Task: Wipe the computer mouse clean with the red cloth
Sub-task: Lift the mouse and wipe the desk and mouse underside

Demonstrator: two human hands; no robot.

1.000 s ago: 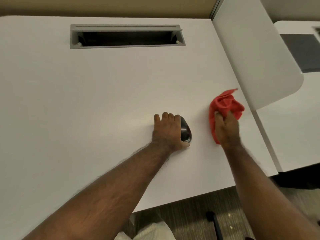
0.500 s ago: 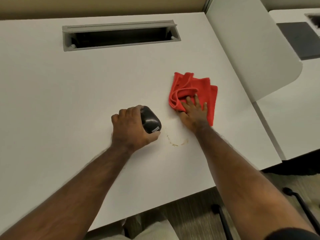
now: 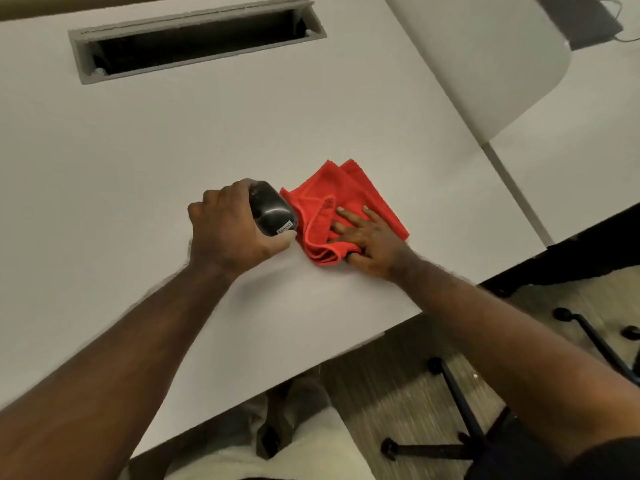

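From the head camera, the white desk (image 3: 145,188) ran broad and bare to the left and toward the back, so most of the free surface lay on that side. Its near edge slanted from lower left up toward the right, and both forearms crossed it. On the right the desk ended at a seam beside a white divider panel (image 3: 485,64) with a rounded corner; a second white surface (image 3: 571,168) lay beyond it. Below the near edge showed striped carpet (image 3: 398,403) and the black legs of a chair base (image 3: 453,386) with castors.

At the back of the desk sat a long grey-framed cable slot (image 3: 194,39), open and dark inside; what it held could not be made out.

The left hand (image 3: 232,233) was wrapped around the black computer mouse (image 3: 272,213), fingers over its far side and thumb under its near end, gripping it with a small white label facing up. Whether the mouse rested on the desk or was slightly raised could not be told. Just to its right, touching it or nearly so, lay the red cloth (image 3: 349,192), folded in loose layers flat on the desk. The right hand (image 3: 370,240) pressed down on the cloth's near part, fingers spread and extended over the fabric, with a fold bunched under the palm.
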